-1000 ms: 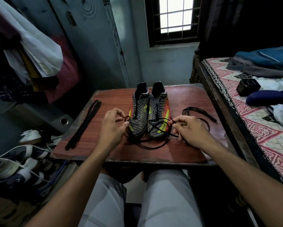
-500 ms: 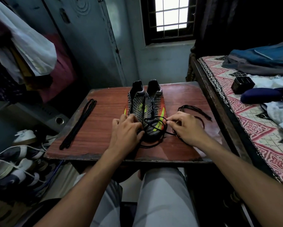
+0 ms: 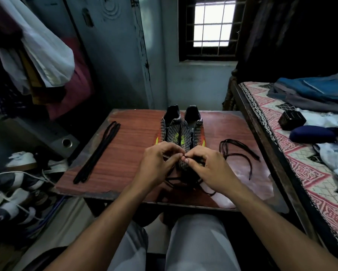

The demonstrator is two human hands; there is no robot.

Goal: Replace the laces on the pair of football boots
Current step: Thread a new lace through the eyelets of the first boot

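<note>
Two black patterned football boots (image 3: pixel 180 132) with yellow and orange marks stand side by side on the red-brown wooden table (image 3: pixel 131 145), toes toward me. My left hand (image 3: pixel 158 167) and my right hand (image 3: pixel 207 169) meet over the toes, and both pinch a black lace (image 3: pixel 185 157) between thumb and fingers. Loops of that lace (image 3: pixel 172 179) trail on the table under my hands. A folded pair of black laces (image 3: pixel 97 153) lies straight at the table's left. Another loose black lace (image 3: pixel 240 155) curls on the table to the right of the boots.
A bed with a patterned cover (image 3: pixel 301 153) runs along the table's right edge and carries a black box (image 3: pixel 292 120), a dark blue case (image 3: pixel 312 133) and clothes. Shoes (image 3: pixel 17 184) and a speaker (image 3: pixel 66 142) crowd the floor at the left. Clothes (image 3: pixel 43 61) hang above them.
My two hands have come together over the boots' toes; the left hand moved right from the left boot's side. Both now pinch the lace at one spot.
</note>
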